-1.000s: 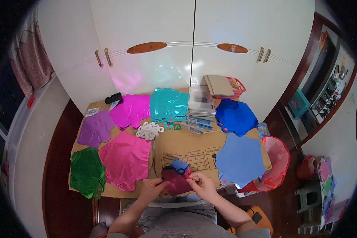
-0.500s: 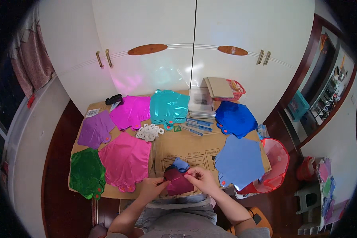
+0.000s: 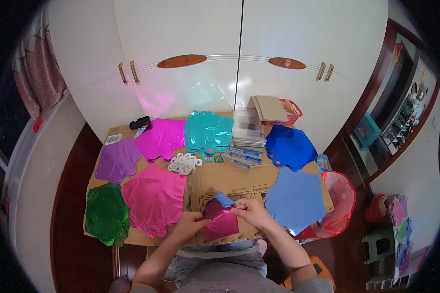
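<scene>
Hands apart, the person pinches the magenta foil (image 3: 224, 229) at both sides, left hand (image 3: 192, 225) and right hand (image 3: 253, 213). It's over the cardboard's (image 3: 215, 178) near edge, between pink foil (image 3: 154, 195) left and pale-blue foil (image 3: 298, 195) right. Spreading it seems the step; the next move calls for a light, even pinch, I'd say.

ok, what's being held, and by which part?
A magenta foil piece, with a light-blue piece showing at its far end. Left hand pinches its left edge; right hand, its upper right edge.
</scene>
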{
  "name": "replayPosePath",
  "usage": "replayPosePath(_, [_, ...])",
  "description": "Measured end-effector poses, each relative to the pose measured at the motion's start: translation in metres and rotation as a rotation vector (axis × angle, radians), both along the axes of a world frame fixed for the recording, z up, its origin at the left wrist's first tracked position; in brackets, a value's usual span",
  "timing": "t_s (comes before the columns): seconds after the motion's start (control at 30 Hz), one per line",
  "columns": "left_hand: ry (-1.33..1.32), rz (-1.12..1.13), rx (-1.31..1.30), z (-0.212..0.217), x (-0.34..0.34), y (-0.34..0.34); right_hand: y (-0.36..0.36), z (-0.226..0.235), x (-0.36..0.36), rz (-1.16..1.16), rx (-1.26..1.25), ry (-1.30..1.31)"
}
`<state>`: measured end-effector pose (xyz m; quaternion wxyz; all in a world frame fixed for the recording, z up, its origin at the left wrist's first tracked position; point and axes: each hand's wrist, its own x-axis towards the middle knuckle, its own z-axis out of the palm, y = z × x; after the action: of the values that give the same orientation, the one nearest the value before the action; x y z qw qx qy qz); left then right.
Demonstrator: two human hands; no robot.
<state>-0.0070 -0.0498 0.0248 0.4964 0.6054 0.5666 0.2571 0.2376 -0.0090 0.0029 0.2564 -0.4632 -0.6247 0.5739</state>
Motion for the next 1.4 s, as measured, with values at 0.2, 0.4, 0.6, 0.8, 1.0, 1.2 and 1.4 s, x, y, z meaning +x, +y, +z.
replayPosePath(0.2, [-0.311, 0.143, -0.119, -0.031, -0.005, 0.035, 0.035, -0.035, 0.004, 0.077, -0.058, 0.046])
replayPosePath(0.4, [0.000, -0.024, 0.014, -0.045, -0.010, 0.057, 0.057, -0.044, -0.003, 0.155, 0.108, -0.059])
replayPosePath(0.6, [0.310, -0.151, 0.359, -0.046, -0.008, 0.060, 0.061, -0.031, -0.008, 0.200, 0.220, -0.316])
replayPosePath(0.8, [0.230, -0.147, 0.196, -0.033, -0.004, 0.055, 0.063, -0.024, -0.010, 0.249, 0.186, -0.241])
replayPosePath(1.0, [0.255, -0.153, 0.143, -0.036, -0.005, 0.053, 0.061, -0.009, -0.019, 0.270, 0.308, -0.520])
replayPosePath(1.2, [0.309, -0.184, 0.186, -0.030, -0.001, 0.051, 0.061, -0.015, -0.017, 0.320, 0.422, -0.492])
replayPosePath(1.4, [0.358, -0.225, 0.367, -0.041, -0.001, 0.045, 0.054, -0.031, -0.009, 0.275, 0.610, -0.441])
